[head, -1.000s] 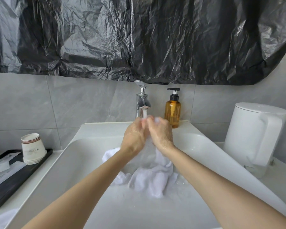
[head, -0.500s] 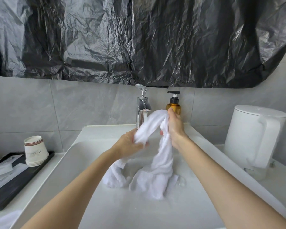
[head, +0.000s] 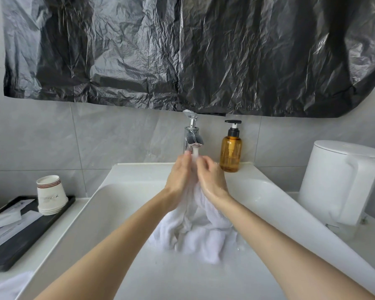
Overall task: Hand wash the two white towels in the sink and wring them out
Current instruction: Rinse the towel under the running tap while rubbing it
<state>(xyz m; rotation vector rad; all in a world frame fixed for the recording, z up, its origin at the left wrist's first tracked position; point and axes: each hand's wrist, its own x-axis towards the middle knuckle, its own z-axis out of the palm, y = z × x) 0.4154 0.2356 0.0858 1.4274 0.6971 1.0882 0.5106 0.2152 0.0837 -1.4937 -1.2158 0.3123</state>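
Holds a wet white terry towel (head: pixel 195 232) bunched directly under the spout of the chrome single-lever faucet (head: pixel 192 135), with the thin stream of water (head: pixel 195 152) landing on its top. Clamps that top between left hand (head: pixel 179 176) and right hand (head: pixel 211 180), knuckles side by side, fingers of both curled round the cloth. Lets the rest hang below the faucet and pile in loose folds on the bottom of the white rectangular sink (head: pixel 126 191).

Differs from half a second ago: then lifted the towel in an arch, right hand high, left hand lower and apart. Now presses both hands together under the spout, much as a full second ago.

Just right of the faucet: an amber pump bottle with a black head (head: pixel 231 152). Farther right: a white lidded plastic jug with a broad handle (head: pixel 333 180). Well left of the faucet: a stack of white paper cups with a brown rim band (head: pixel 51 194), its small dark print too blurred to read, on a flat black tray (head: pixel 15 247) beside printed white sachets (head: pixel 2 219), text too small to read. Far below-left of the faucet: a crumpled white cloth (head: pixel 4 286). Above the faucet: a crinkled black plastic sheet (head: pixel 182 50) over grey wall tiles (head: pixel 117 137).
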